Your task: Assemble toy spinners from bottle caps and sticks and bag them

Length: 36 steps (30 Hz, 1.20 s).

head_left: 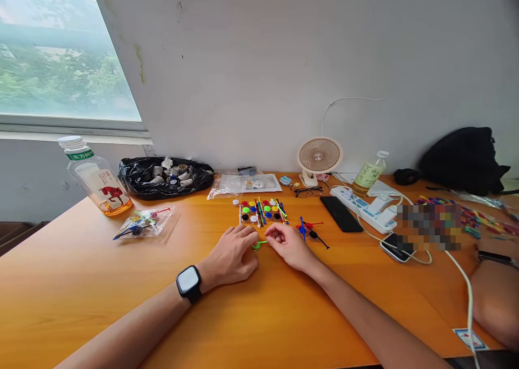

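A small bright-green plastic piece with a round end and a thin stem lies between my two hands, low over the table. My left hand, with a watch on its wrist, has its fingers closed at the round end, partly hiding it. Thumb and forefinger of my right hand pinch the stem's other end. Just beyond my fingers sit rows of coloured round pieces with thin plastic sticks among them. Blue, red and black stick pieces lie right of my right hand.
A clear bag of plastic pieces and a tea bottle stand left, near a black bag of grey parts. Rightward are a phone, a power strip with cables, a fan and another person's arm.
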Each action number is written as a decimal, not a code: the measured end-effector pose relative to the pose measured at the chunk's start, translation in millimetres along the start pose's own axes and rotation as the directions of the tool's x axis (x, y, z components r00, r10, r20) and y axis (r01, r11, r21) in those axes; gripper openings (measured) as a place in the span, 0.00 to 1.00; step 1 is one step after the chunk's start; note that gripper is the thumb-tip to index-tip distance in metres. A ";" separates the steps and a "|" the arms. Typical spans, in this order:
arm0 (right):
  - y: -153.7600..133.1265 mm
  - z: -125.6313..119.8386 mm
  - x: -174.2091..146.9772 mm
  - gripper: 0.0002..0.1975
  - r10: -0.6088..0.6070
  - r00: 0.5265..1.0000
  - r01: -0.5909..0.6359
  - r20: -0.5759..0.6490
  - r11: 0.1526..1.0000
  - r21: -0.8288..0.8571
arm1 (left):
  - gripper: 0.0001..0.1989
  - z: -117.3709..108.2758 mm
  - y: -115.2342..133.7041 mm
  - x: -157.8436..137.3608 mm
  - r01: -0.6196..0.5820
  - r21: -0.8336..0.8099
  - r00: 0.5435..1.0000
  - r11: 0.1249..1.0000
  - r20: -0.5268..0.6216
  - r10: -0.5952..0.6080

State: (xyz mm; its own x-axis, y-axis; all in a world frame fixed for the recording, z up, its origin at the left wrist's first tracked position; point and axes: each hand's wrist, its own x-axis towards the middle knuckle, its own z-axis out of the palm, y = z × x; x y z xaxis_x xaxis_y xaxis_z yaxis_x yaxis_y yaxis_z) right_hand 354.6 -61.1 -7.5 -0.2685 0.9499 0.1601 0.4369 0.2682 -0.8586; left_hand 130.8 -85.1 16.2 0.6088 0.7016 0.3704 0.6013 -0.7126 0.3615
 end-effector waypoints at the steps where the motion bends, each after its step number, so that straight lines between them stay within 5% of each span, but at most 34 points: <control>1: -2.4 -1.4 -0.6 0.07 0.000 1.000 0.000 -0.008 1.000 -0.025 | 0.10 -0.2 -0.2 -0.8 0.004 -0.013 1.000 1.000 -0.004 -0.005; 11: -38.8 -18.7 -16.2 0.18 -0.084 0.973 0.015 -0.213 0.951 -0.308 | 0.13 -5.6 -6.2 -5.6 0.079 -0.153 0.973 0.985 -0.201 -0.110; 15: -46.1 -15.5 -19.9 0.22 -0.029 0.998 0.024 -0.047 0.996 -0.088 | 0.11 -8.5 -19.8 -6.6 0.157 -0.179 0.919 0.971 -0.334 -0.210; 18: -45.3 -19.2 -17.2 0.27 0.010 0.995 0.003 -0.099 0.992 0.126 | 0.10 -12.1 -33.5 -6.1 0.221 -0.166 0.875 0.961 -0.401 -0.270; 22: -38.0 -26.7 -10.1 0.27 0.024 0.978 0.014 -0.208 0.984 0.175 | 0.12 -14.1 -50.5 -4.5 0.231 -0.086 0.905 0.969 -0.346 -0.246; 28: -35.0 -25.9 -7.5 0.27 -0.016 0.984 0.036 -0.176 0.993 0.111 | 0.18 -13.9 -56.9 -3.4 0.203 0.041 0.972 0.978 -0.129 -0.197; 36: -33.2 -23.7 -8.9 0.26 -0.056 0.990 0.063 -0.129 0.997 0.050 | 0.08 -17.1 -56.0 -0.9 0.307 0.108 0.939 0.946 -0.196 -0.282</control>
State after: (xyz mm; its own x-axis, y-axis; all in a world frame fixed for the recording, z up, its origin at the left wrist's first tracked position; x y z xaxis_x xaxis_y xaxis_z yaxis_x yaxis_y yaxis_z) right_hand 362.9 -74.6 31.1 -0.1793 0.9461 0.2697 0.3759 0.3193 -0.8699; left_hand 87.7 -46.0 10.2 0.3003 0.8595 0.4137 0.8113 -0.4582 0.3631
